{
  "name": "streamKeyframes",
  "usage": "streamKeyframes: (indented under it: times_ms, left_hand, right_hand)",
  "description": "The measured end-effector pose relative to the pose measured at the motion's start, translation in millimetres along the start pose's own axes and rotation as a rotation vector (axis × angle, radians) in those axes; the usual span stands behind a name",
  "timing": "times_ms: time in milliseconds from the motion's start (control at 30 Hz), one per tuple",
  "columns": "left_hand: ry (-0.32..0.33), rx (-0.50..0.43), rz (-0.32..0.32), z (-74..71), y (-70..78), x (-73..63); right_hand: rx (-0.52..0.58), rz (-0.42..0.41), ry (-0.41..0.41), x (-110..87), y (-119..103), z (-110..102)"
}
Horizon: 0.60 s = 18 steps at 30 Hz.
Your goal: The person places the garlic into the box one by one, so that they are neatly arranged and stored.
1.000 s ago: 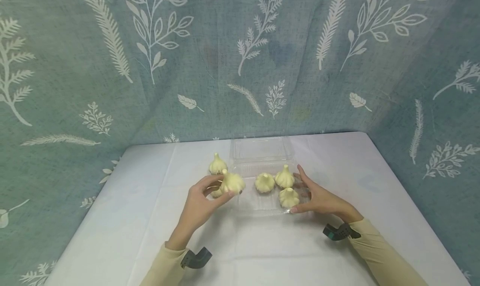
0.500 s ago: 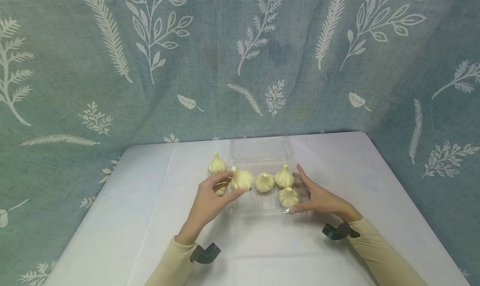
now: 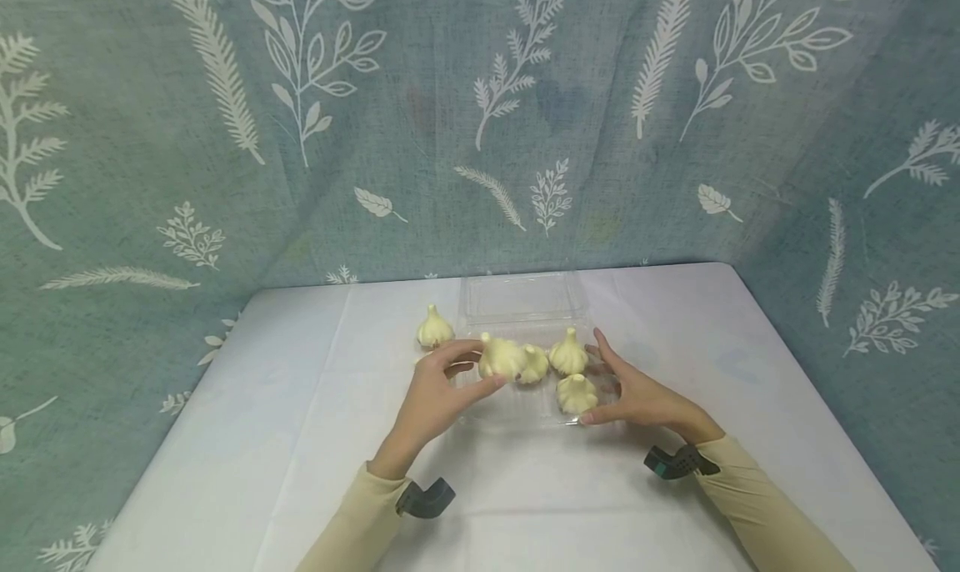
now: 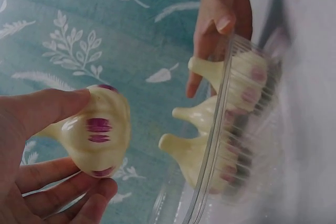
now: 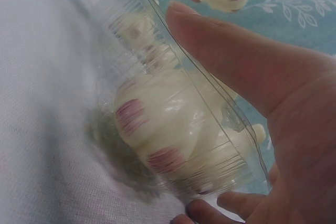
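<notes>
My left hand (image 3: 438, 393) pinches a garlic bulb (image 3: 498, 358) between thumb and fingers, above the left part of a clear plastic clamshell container (image 3: 510, 407). Purple streaks mark the bulb, and its stem points back toward the palm in the left wrist view. Three more bulbs stand inside the container: one near its middle (image 3: 534, 366), one at the back right (image 3: 568, 353) and one at the front right (image 3: 577, 395). My right hand (image 3: 645, 401) holds the container's right end, with the thumb (image 5: 210, 45) along the rim and the fingers around the other corner.
The container's lid (image 3: 521, 297) lies folded back toward the patterned curtain (image 3: 420, 138). Left of the container, one garlic bulb (image 3: 434, 328) stands on the white cloth-covered table (image 3: 300, 439). Another bulb there is almost wholly hidden behind my left hand.
My left hand has carried its garlic bulb rightward, from the container's left edge to over the inside, where it now overlaps the middle bulb. The right hand stays in place.
</notes>
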<state>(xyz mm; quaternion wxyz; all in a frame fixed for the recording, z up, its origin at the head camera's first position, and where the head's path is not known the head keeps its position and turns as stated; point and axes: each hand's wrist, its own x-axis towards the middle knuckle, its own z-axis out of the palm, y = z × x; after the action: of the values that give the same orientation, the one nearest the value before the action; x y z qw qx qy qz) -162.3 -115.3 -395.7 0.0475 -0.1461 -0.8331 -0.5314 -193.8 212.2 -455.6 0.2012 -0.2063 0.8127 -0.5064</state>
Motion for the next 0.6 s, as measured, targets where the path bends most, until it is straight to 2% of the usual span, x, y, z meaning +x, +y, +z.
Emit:
streamKeyframes:
  times_ms: [400,600]
  left_hand:
    - [-0.044,-0.019,0.007,16.0,-4.6,5.3]
    - [-0.069,0.012,-0.011,22.0,-6.0,7.3]
  right_hand:
    - [0.019,0.007,-0.005,1.7,1,0]
    - [0.014,0.005,-0.006,1.8,2,0]
